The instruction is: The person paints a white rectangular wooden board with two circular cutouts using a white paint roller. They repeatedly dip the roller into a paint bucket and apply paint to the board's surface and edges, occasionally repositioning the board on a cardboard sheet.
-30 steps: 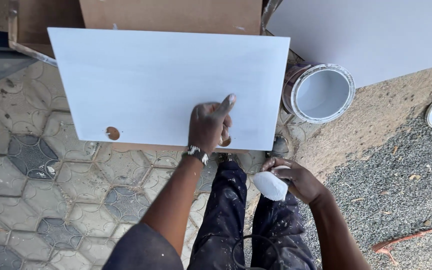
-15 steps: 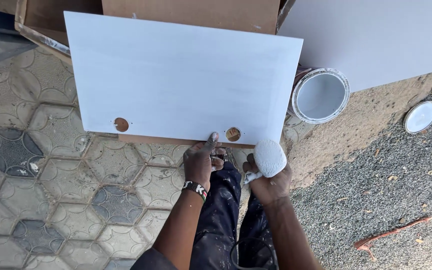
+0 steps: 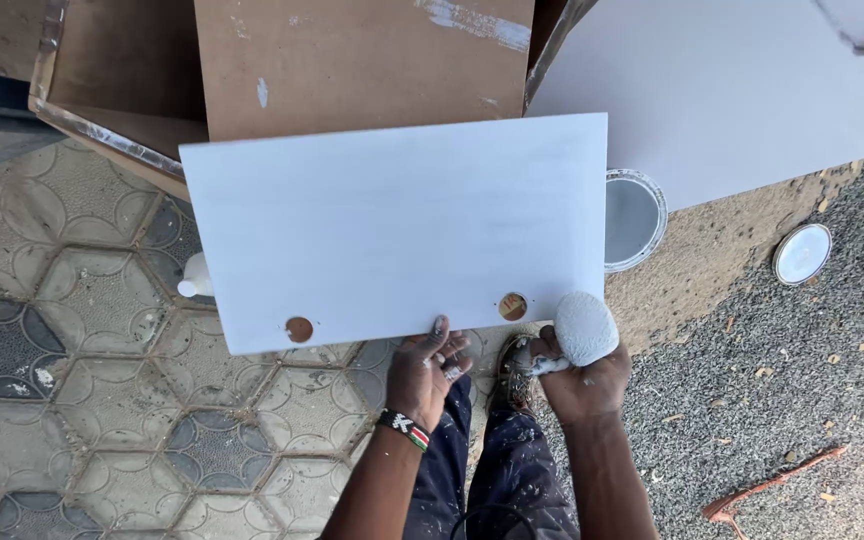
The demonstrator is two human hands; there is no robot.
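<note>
A white-painted rectangular board [image 3: 392, 230] with two round holes near its lower edge fills the middle of the view. My left hand [image 3: 424, 372] grips the board's lower edge between the holes, with a beaded band on the wrist. My right hand [image 3: 577, 380] is closed around a white paint-soaked pad [image 3: 585, 327] at the board's lower right corner, touching the edge. Below the hands are my paint-spattered dark trousers and one shoe.
An open paint tin [image 3: 634, 218] stands just right of the board, its lid [image 3: 801, 253] on the gravel further right. Brown boards [image 3: 362, 65] and a large white panel [image 3: 752, 80] lie behind. A small white bottle [image 3: 195, 280] pokes out at the board's left. Hexagonal paving lies on the left.
My left hand came off the board's face down to its lower edge. My right hand brought the pad up to the lower right corner. The board now sits lifted closer.
</note>
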